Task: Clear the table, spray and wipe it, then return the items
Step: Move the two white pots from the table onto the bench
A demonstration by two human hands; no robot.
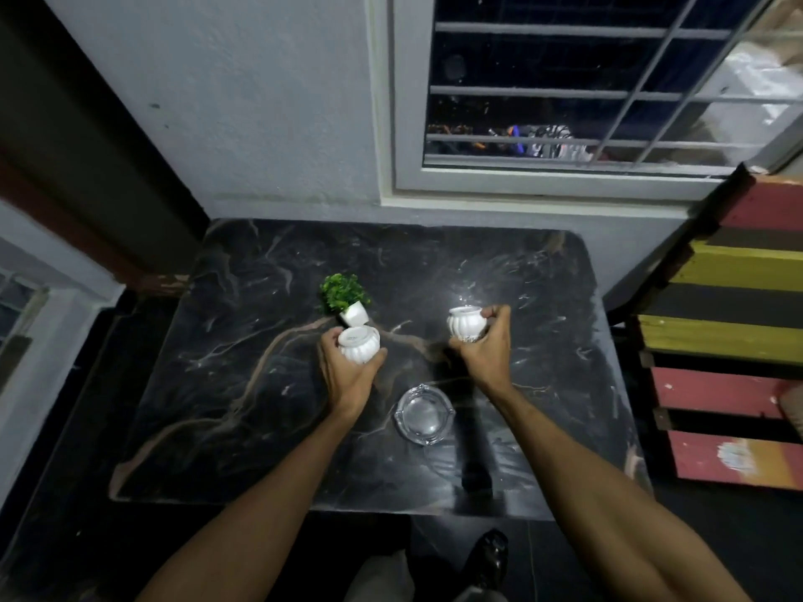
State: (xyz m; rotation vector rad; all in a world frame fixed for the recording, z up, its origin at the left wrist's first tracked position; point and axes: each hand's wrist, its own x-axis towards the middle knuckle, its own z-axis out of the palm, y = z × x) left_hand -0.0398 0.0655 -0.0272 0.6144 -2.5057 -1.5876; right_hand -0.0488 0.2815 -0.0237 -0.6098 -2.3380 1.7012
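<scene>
A black marble table (269, 427) fills the middle of the view. My left hand (347, 375) grips a small white ribbed pot (359, 344), tilted, just above the tabletop. My right hand (484, 354) grips a second white ribbed pot (466, 324), held upright from its right side. Just behind the left pot stands a small green plant in a white square pot (345, 297). A clear glass ashtray (423, 414) rests on the table between my forearms.
A grey wall and a barred window (565, 93) stand behind the table. Red, yellow and black painted wooden slats (730, 341) rise at the right. A dark door frame (87, 167) is at the left. My shoe (491, 553) shows below the table's front edge.
</scene>
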